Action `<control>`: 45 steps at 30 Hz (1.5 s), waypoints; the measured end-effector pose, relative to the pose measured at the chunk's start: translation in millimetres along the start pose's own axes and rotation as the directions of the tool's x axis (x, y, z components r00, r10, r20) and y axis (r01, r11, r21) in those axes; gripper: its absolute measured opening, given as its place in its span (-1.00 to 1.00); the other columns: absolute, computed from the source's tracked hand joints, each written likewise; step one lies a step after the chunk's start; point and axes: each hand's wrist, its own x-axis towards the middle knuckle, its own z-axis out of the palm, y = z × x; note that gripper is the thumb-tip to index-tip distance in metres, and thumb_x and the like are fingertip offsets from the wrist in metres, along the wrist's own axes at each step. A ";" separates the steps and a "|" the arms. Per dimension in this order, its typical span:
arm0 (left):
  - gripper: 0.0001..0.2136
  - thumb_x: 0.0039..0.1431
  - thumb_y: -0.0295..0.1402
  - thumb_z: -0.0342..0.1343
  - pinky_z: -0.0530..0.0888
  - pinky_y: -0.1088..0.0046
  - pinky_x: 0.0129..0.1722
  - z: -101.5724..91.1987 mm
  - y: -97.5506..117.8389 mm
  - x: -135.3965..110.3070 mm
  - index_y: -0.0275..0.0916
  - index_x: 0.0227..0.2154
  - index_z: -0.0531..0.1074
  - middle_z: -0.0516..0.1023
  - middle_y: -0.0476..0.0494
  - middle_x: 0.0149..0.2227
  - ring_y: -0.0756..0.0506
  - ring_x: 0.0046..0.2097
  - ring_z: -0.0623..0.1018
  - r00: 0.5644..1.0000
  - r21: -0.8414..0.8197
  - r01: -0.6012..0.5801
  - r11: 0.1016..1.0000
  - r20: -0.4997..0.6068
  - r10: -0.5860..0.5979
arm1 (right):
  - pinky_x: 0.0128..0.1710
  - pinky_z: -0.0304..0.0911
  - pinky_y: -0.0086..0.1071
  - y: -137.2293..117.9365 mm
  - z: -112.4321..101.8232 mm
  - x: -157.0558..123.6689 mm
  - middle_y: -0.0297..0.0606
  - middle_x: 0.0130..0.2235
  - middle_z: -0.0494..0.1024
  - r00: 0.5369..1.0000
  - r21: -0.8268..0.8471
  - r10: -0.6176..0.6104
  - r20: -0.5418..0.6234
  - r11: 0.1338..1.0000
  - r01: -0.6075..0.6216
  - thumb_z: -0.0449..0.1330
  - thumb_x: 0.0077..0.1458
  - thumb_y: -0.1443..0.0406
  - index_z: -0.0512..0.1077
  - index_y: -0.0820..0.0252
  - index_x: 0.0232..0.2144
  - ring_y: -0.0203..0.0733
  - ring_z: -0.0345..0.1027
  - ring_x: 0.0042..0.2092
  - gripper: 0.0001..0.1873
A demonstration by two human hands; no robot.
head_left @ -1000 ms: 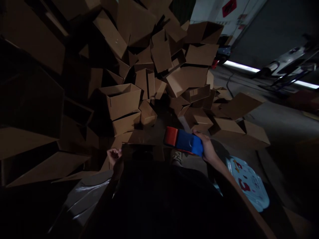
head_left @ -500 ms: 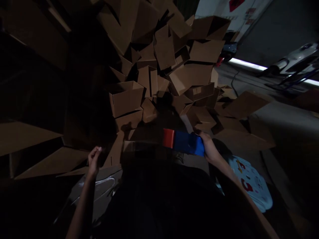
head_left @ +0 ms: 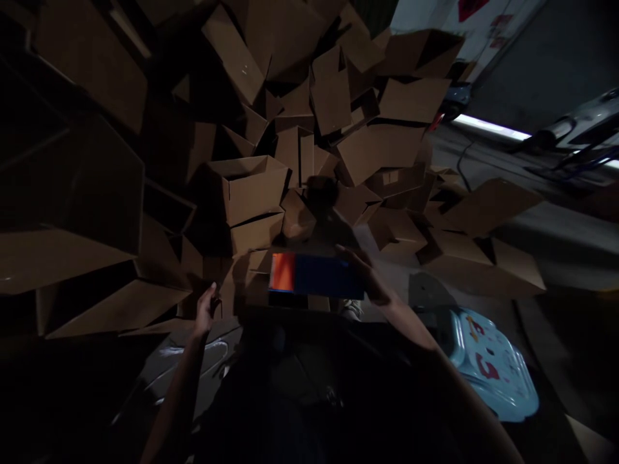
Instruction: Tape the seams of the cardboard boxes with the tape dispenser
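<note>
My right hand (head_left: 370, 280) grips a blue tape dispenser with an orange-red end (head_left: 314, 275) and holds it level over the top of a dark cardboard box (head_left: 294, 322) in front of me. My left hand (head_left: 206, 309) rests against the left side of that box, fingers together and pressed on the cardboard. The box is in deep shadow and its flaps are hard to make out.
A tall heap of open brown cardboard boxes (head_left: 309, 129) fills the space ahead and to the left. A light blue plastic stool (head_left: 493, 367) with red marks stands at my right. Flattened cardboard (head_left: 116, 309) lies at the left. Grey floor and a cable run off to the right.
My right hand has carried the tape dispenser to the left, over the box. My left hand has moved from the open air onto the box's left side.
</note>
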 end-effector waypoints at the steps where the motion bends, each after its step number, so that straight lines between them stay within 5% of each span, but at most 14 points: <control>1: -0.48 -0.26 0.14 0.37 0.35 0.52 -0.37 -0.4 -3.8 1.7 -0.23 -0.52 0.39 0.34 0.07 -0.50 0.04 -0.44 0.36 1.000 0.006 0.013 1.000 -0.008 -0.013 | -0.37 0.20 -0.39 -6.4 6.0 -0.9 -0.25 -0.38 0.42 0.999 0.000 -0.020 0.027 1.000 0.020 0.25 -0.06 -0.16 0.40 0.11 -0.50 -0.14 0.35 -0.23 -0.52; 4: -0.44 -0.35 0.16 0.39 0.37 0.50 -0.35 0.0 -12.9 7.5 -0.24 -0.44 0.47 0.42 0.03 -0.46 0.01 -0.40 0.42 0.998 0.036 0.060 0.998 -0.034 -0.059 | -0.48 0.01 -0.40 -18.4 20.8 -0.9 -0.33 -0.53 0.22 0.995 0.007 -0.065 0.075 0.998 0.065 0.22 -0.01 -0.17 0.22 0.11 -0.61 -0.25 0.17 -0.40 -0.46; 10: -0.38 -0.57 0.24 0.38 0.28 0.50 -0.43 3.7 -23.4 15.8 -0.24 -0.63 0.42 0.33 0.06 -0.61 0.01 -0.46 0.36 0.995 0.169 0.098 0.981 -0.052 -0.090 | -0.52 -0.22 -0.40 -17.1 32.0 5.3 -0.44 -0.55 -0.02 0.990 -0.012 -0.035 0.140 0.999 0.037 0.19 0.01 -0.19 0.03 0.11 -0.62 -0.40 -0.16 -0.50 -0.37; 30: -0.35 -0.40 0.35 0.27 0.26 0.46 -0.39 8.5 -31.9 17.4 -0.22 -0.64 0.36 0.27 0.05 -0.59 -0.01 -0.45 0.29 0.994 0.317 0.006 0.948 0.103 -0.040 | -0.50 -0.25 -0.37 -8.9 30.5 11.7 -0.45 -0.56 -0.08 0.987 -0.118 -0.084 0.139 0.988 0.100 0.10 0.03 -0.25 -0.03 0.12 -0.63 -0.41 -0.19 -0.50 -0.33; 45: -0.38 -0.40 0.31 0.29 0.29 0.46 -0.41 6.6 -36.8 21.2 -0.23 -0.64 0.40 0.31 0.02 -0.57 -0.01 -0.46 0.31 0.995 0.297 0.002 0.955 0.095 -0.032 | -0.53 -0.23 -0.39 -17.1 27.1 4.3 -0.45 -0.57 -0.04 0.989 -0.109 -0.076 0.127 0.990 0.090 0.12 -0.03 -0.30 -0.03 0.10 -0.64 -0.41 -0.17 -0.51 -0.30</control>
